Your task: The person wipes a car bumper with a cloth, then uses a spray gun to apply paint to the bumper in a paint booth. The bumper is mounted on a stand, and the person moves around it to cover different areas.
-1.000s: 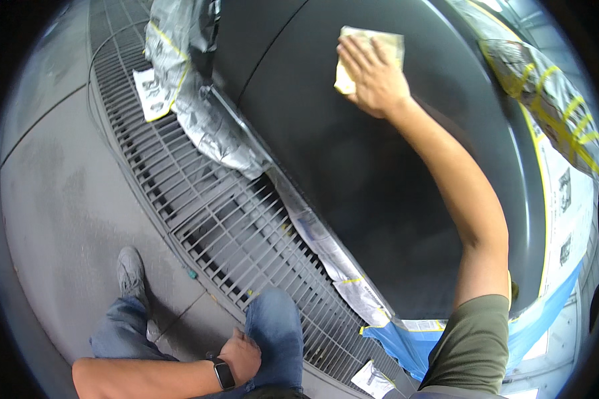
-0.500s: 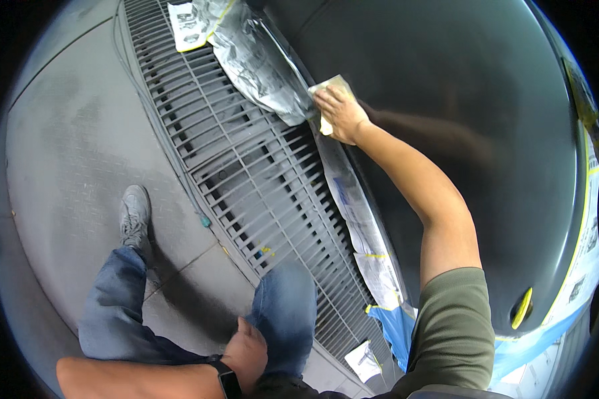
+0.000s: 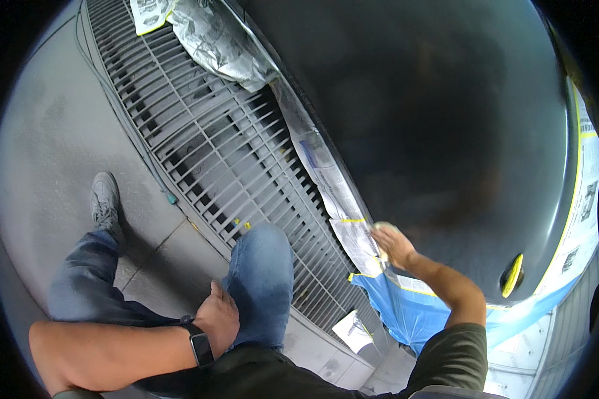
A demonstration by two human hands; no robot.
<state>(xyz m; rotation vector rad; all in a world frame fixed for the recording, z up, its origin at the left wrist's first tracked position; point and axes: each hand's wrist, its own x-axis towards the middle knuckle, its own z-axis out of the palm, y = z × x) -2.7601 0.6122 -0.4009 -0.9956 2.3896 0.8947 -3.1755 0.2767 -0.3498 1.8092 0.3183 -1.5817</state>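
My right hand (image 3: 395, 247) presses a pale yellow wiping cloth (image 3: 381, 227) against the lower edge of a large, glossy dark vehicle panel (image 3: 412, 133). Only a little of the cloth shows beyond the fingers. Just beside that hand runs printed masking paper (image 3: 333, 188), taped along the panel's edge. My left hand (image 3: 218, 317), with a dark watch on its wrist, rests against my bent right leg in blue jeans. Its thumb stands away from the hand, its other fingers are partly hidden, and no object shows in it.
A metal floor grating (image 3: 226, 159) runs alongside the panel. Silver masking film (image 3: 219, 50) lies over its far end. Blue plastic sheeting (image 3: 389, 309) hangs below the panel. A yellow-taped part (image 3: 512, 276) sits at the panel's right. A grey hose (image 3: 113, 100) lies beside the grating.
My right hand has slid with the cloth along the panel edge toward me, from beside the silver film to near the blue sheeting. My left hand stays on my leg; the view has shifted.
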